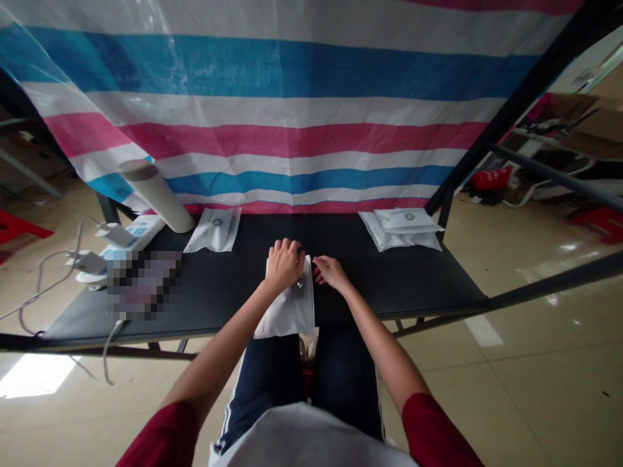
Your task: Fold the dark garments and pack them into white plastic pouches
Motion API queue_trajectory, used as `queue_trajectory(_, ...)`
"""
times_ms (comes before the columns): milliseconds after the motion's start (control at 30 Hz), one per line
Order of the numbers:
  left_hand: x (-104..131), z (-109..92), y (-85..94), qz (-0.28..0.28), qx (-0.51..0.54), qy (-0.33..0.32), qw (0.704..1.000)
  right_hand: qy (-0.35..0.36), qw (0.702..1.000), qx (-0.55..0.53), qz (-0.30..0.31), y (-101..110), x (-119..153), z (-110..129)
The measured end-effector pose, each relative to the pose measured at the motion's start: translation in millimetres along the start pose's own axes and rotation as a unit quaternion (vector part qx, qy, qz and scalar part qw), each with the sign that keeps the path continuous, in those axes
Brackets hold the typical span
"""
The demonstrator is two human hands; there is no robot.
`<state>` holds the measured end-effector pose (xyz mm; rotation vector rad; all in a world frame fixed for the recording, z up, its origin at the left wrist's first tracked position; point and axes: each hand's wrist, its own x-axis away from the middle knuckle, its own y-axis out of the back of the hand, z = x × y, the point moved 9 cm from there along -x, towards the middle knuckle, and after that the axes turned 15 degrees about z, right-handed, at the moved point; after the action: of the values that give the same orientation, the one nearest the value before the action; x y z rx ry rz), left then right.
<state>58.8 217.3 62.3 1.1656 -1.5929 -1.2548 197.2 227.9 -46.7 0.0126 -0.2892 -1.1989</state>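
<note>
While a white plastic pouch (286, 318) reaches the front edge of the black tabletop (209, 295), the marks along its side are too small to read; it looks pale and lightly creased, a shiny bit (300, 281) on it. Over it lies the left hand (284, 264), fingertips slightly apart, any pinch impossible to tell; the right hand (331, 274) sits just beside, fingers loosely bent. Farther back, another pouch (213, 233) and stacked pouches (402, 228) bear round dark logos, their lettering blurred
</note>
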Motion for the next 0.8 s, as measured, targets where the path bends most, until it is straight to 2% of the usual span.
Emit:
queue_trajectory(67, -24.3, 9.6, -16.2, 0.070, 0.029, 0.021, 0.997, 0.007, 1.000, 0.019, 0.007, -10.8, -14.0, 7.8)
queue_trajectory(167, -41.1, 15.0, -44.1, 0.152, 0.063, 0.012, 0.986, 0.027, 0.997, 0.074, 0.011, -13.6, -22.4, 16.3)
queue_trajectory(267, -44.5, 16.7, -58.2, 0.171, 0.093, -0.002, 0.981, 0.036, 0.996, 0.078, 0.018, -10.8, -20.2, 17.8)
queue_trajectory(333, -45.7, 17.8, -59.4, 0.166, 0.108, 0.000, 0.980, 0.036, 0.997, 0.069, 0.017, -10.1, -12.7, 16.8)
queue_trajectory(433, -50.6, 20.9, -52.9, 0.140, 0.121, 0.018, 0.983, 0.029, 0.995, 0.090, 0.007, -15.3, 13.6, 12.4)
queue_trajectory(533, -56.8, 19.8, -46.1, 0.119, 0.129, 0.022, 0.984, 0.037, 0.995, 0.092, 0.005, -29.2, 58.1, 4.3)
queue_trajectory(667, -61.2, 5.9, -47.8, 0.122, 0.136, -0.012, 0.983, 0.018, 0.999, 0.028, 0.013, -48.0, 114.9, -14.1)
queue_trajectory(800, -62.9, -11.3, -49.1, 0.112, 0.136, -0.037, 0.984, -0.013, 1.000, -0.012, 0.010, -50.4, 138.9, -23.7)
